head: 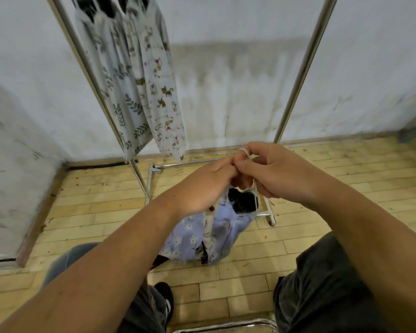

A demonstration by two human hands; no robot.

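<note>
A light blue garment with white flowers (223, 231) hangs bunched below my two hands, above the wooden floor. My left hand (202, 186) grips its upper edge from the left. My right hand (271, 171) pinches a thin white string or strap (246, 153) of the garment, looped over a fingertip. The hands touch each other in the middle of the view. A dark patch, perhaps a hanger or lining, shows at the garment's top.
A metal clothes rack (298, 75) stands against the white wall, its base bars on the floor. Two patterned garments (139, 87) hang at its left end. My legs and a black shoe (166, 301) are below. A chrome rail (226, 326) lies at the bottom edge.
</note>
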